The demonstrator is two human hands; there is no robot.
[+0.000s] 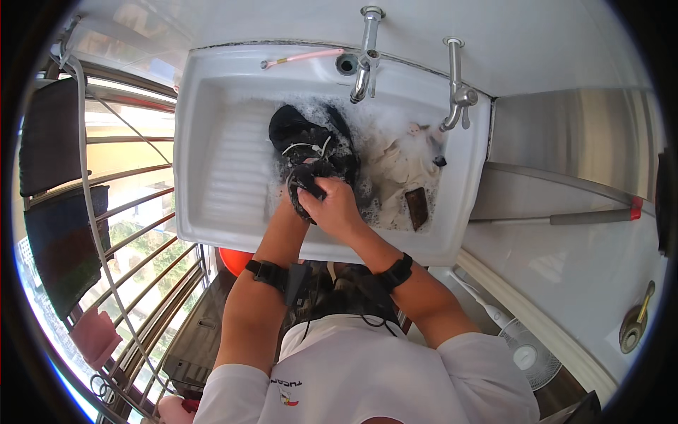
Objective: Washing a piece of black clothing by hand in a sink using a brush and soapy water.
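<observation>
Railing side: dark cloths hang at the frame's left edge, well apart from the sink.
Left hand: mostly hidden behind the right; grip cannot be told.
Dark garment: mid-frame, in suds, bunched under both hands.
Right hand: clenched on the dark garment.
Risk: hard scrubbing could slop suds over the near rim.
Right of basin: pale cloth, brown brush, both near enough to get tangled in.

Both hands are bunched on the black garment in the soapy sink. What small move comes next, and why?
Probably rub the gathered fold between both hands. The right hand and left hand both grip the black garment tightly, most of it lies in suds in the white sink, and neither tap appears to be running for a rinse.
</observation>
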